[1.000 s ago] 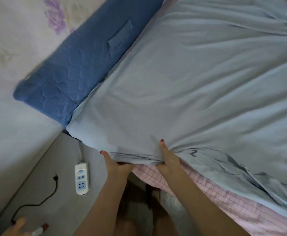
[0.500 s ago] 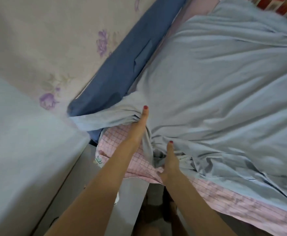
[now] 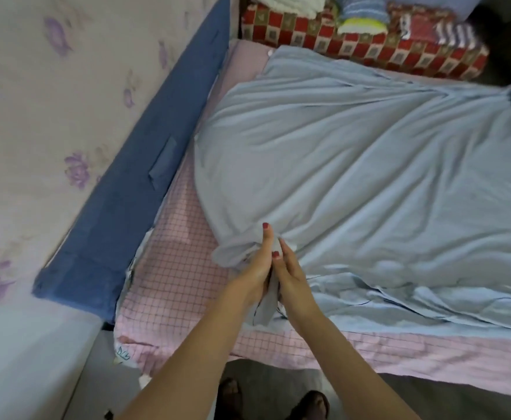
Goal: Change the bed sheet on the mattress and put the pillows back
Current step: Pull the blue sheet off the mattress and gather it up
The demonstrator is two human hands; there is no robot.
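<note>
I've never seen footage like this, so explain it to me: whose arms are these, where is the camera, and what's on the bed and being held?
There is no machine here. The one picture comes from a camera worn on a person's head, looking down at their own arms. The left hand and the right hand are pressed close together, both gripping a bunched corner of the pale blue sheet. That sheet lies wrinkled over the mattress, which has a pink checked cover showing along the near and left edges. A dark blue pad leans along the flowered wall. At the far end sits a red checked cushion with folded cloths on top.
</note>
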